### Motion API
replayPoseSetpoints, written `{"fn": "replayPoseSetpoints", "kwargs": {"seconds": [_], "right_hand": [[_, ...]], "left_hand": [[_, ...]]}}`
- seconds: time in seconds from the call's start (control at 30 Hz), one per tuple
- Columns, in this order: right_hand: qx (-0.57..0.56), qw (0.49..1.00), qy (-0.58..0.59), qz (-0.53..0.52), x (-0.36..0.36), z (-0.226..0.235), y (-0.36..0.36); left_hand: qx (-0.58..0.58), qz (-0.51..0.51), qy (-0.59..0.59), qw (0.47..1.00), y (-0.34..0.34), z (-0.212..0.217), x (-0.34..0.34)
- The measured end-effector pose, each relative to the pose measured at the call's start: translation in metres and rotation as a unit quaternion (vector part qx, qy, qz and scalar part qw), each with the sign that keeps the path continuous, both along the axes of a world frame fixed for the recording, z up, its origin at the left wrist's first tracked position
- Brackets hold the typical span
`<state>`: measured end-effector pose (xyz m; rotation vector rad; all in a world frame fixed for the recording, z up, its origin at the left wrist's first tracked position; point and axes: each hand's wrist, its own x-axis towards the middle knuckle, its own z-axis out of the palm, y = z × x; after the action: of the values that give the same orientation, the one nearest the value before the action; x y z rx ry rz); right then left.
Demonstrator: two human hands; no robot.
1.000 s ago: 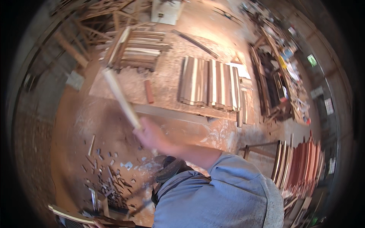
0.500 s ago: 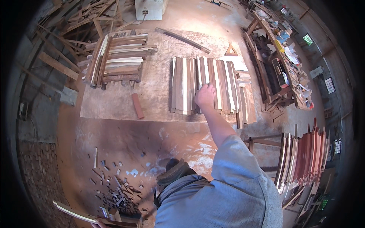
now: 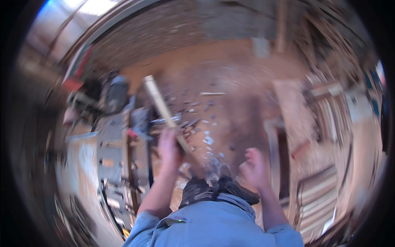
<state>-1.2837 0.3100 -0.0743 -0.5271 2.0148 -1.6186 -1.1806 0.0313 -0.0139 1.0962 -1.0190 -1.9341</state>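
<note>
Wood strip (image 3: 163, 107), slim, in left grip (image 3: 169, 145)

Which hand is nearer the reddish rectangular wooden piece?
The right hand: it's left of the reddish piece, not touching; the left hand is farther left, gripping a pale wooden strip.

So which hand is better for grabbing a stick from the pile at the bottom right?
Probably the right hand: though blurred, it looks empty, and it's nearer the pile of sticks. The left hand is farther away and holds a long pale stick.
</note>
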Motion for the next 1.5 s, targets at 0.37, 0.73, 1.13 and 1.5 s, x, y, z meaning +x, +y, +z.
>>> {"fn": "replayPoseSetpoints", "kwargs": {"seconds": [0.37, 0.73, 1.13, 1.5], "right_hand": [[0.08, 0.807, 0.343, 0.473, 0.085, 0.08, -0.236], [0.074, 0.838, 0.332, 0.427, 0.11, 0.097, -0.426], [0.153, 0.787, 0.293, 0.521, 0.126, 0.024, -0.453], [0.236, 0.798, 0.115, 0.542, 0.12, 0.037, -0.457]], "left_hand": [[-0.627, -0.052, -0.545, 0.554, -0.089, 0.068, 0.225], [-0.342, -0.064, -0.729, 0.589, -0.18, 0.053, 0.398], [-0.269, -0.084, -0.676, 0.681, -0.271, -0.071, 0.297], [-0.187, 0.043, -0.595, 0.78, -0.268, -0.116, 0.254]]}}
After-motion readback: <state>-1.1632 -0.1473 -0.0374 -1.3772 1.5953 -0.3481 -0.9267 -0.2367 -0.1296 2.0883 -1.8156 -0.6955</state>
